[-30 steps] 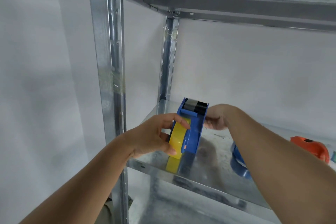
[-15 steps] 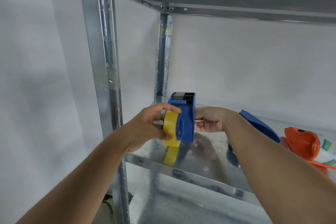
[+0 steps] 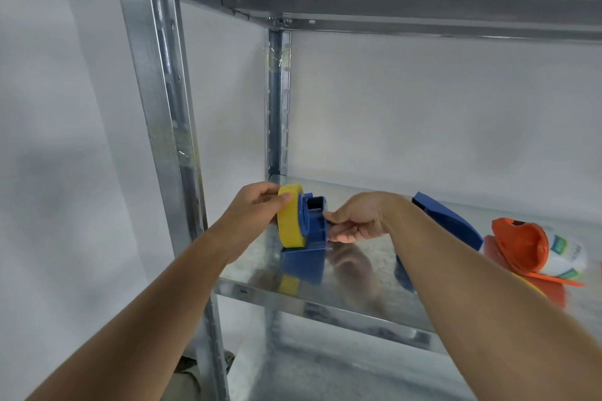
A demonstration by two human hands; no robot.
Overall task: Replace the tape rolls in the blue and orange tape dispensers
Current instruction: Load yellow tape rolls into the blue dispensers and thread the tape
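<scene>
My left hand grips a yellow tape roll that sits on the hub of the blue tape dispenser. The dispenser is held just above the metal shelf. Its right side is pinched by my right hand. A loose blue dispenser part lies on the shelf behind my right forearm. Further right lies the orange tape dispenser, opened, against a white printed tape roll.
The shelf belongs to a galvanised steel rack with an upright post at the left front and another shelf overhead. A white wall stands behind and to the left. An orange flat piece sticks out under the orange dispenser.
Both hands turned the blue dispenser so the yellow roll's face points more towards me, and shifted it slightly right along the shelf. The view tilted, showing more of the orange dispenser.
</scene>
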